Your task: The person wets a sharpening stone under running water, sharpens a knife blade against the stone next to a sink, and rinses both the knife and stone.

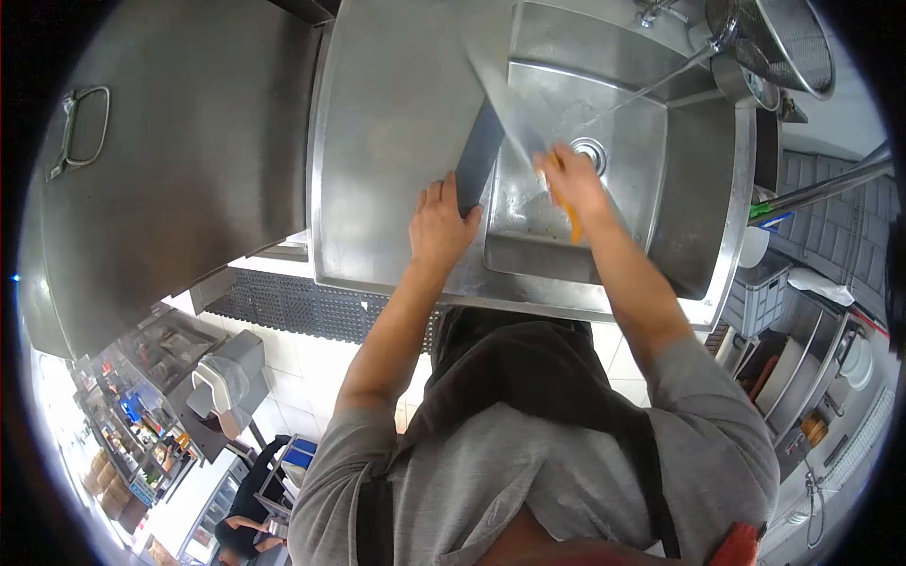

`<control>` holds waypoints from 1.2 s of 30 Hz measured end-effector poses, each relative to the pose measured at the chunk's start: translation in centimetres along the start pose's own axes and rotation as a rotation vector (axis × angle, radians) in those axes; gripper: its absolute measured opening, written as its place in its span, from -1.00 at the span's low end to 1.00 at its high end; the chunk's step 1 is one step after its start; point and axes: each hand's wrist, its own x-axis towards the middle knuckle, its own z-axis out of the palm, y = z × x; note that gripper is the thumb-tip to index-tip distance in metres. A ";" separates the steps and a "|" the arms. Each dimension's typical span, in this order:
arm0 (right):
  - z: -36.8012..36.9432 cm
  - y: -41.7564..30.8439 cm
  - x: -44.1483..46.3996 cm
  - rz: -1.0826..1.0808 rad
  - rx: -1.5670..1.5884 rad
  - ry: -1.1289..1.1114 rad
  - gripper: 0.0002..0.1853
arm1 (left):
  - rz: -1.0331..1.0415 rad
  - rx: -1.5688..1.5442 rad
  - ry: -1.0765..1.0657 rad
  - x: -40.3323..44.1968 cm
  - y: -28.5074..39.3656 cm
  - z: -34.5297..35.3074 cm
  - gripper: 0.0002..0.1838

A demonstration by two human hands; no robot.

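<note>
My left hand (442,222) grips the near end of a long dark grey sharpening stone (479,154), thumb on one side and fingers on the other. The stone lies along the left rim of the steel sink (694,189). My right hand (578,187) is closed round the yellow-orange handle of a large knife (511,106), above the basin. Motion blurs the blade, which points away and to the left, over or against the stone; whether it touches, I cannot tell.
Water runs from a spout (698,58) into the basin near the drain (590,153). Wire strainers (788,42) hang at the upper right. A steel lid with a handle (87,127) stands left. A person (247,509) is at the far lower left.
</note>
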 end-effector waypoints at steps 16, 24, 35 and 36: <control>0.2 2.6 -12.7 0.153 -0.009 -0.082 -0.56 | 0.363 0.120 -0.005 5.6 1.9 0.9 -0.30; 1.1 -1.9 -3.5 0.063 -0.065 -0.032 -0.57 | 0.224 0.170 -0.041 16.4 0.1 -1.3 -0.34; 1.0 -1.6 -3.9 0.082 0.034 -0.012 -0.59 | 0.342 0.081 0.097 16.5 -0.6 0.8 -0.43; 0.8 -2.5 -2.7 0.012 0.034 0.021 -0.59 | 0.344 0.081 0.092 17.3 -0.4 0.4 -0.43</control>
